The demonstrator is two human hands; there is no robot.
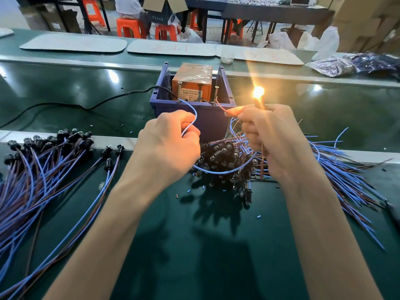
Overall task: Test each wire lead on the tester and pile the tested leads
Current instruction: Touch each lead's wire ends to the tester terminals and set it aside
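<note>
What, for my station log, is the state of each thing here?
bulb, lit, glowing orange.
blue wire, end on left screw of the tester.
brown wire, end at the right screw.
left hand, pinches the blue wire.
right hand, grips the brown wire.
left pile, leads laid flat.
middle heap, tangled.

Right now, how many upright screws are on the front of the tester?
2. The left screw stands at the orange tester's front left, the blue wire touching its base; the right screw at front right, meeting the brown wire.
</note>
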